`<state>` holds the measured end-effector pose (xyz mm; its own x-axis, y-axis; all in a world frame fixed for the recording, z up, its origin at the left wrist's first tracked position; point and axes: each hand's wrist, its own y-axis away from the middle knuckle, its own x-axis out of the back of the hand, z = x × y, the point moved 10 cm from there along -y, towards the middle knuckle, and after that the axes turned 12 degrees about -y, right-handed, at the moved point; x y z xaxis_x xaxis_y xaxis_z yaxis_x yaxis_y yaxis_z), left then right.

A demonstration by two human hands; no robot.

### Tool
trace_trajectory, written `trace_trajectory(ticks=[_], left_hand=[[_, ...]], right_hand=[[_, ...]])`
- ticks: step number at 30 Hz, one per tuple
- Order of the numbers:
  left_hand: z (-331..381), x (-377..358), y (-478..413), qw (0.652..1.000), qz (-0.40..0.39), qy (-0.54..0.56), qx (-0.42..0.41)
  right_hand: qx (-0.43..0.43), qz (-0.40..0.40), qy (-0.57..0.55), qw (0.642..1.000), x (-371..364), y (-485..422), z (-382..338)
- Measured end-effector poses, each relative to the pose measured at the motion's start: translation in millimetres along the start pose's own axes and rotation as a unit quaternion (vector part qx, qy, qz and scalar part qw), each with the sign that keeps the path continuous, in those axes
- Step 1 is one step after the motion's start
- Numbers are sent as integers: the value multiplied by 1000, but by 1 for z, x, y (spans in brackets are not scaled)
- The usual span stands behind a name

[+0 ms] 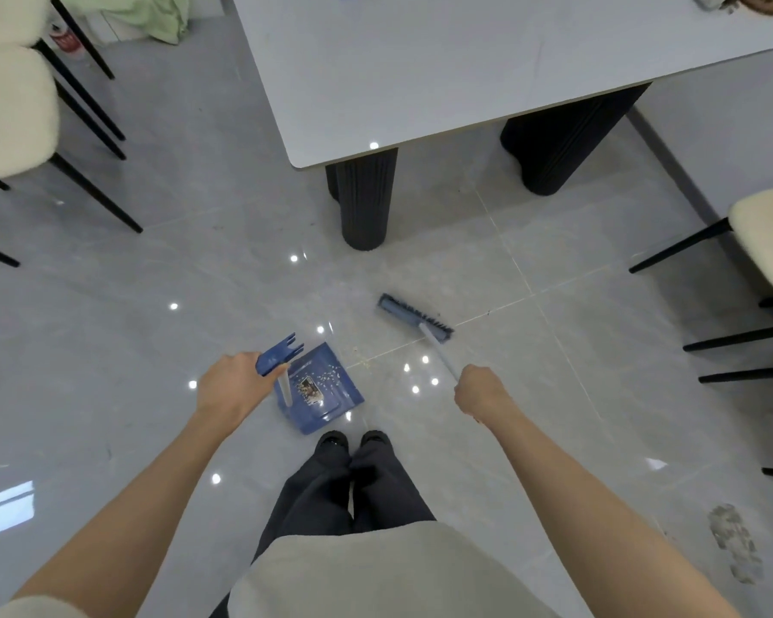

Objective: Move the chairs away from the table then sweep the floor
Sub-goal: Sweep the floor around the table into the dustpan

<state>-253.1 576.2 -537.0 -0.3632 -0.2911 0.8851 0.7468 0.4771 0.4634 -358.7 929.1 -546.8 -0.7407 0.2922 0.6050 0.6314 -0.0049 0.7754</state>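
A left hand [231, 385] curls tightly around the dark blue handle of a blue plastic dustpan [320, 390] holding crumbs, on the glossy grey tiled floor [532, 283] in front of a white rectangular table [465, 73]. A right hand [480, 392] grips the pale stick of a blue broom [413, 316], whose head lies nearer the table. Cream padded chairs [10, 104] stand well apart from the table on either side.
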Motion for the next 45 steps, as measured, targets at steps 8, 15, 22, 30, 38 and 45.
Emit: trace_trajectory(ticks=[8,15,22,30,38,45], left_hand=[[-39,-12,16,999,35,8,25],[-56,-22,27,999,8,40,8],[-100,-25,57,997,2,74,-2],[-145,-58,79,997,20,75,28],[-147,-49,97,996,27,68,44],[-165,-45,100,989,37,123,67]], right_hand=[[-5,-136,-3,991,-98,39,8],[32,-116,-46,992,-83,92,-35],[35,-29,-61,997,-107,119,-67],[12,-81,27,996,-188,108,-56],[30,-146,-47,988,-171,138,-71],[41,-69,-47,996,-144,142,-97]])
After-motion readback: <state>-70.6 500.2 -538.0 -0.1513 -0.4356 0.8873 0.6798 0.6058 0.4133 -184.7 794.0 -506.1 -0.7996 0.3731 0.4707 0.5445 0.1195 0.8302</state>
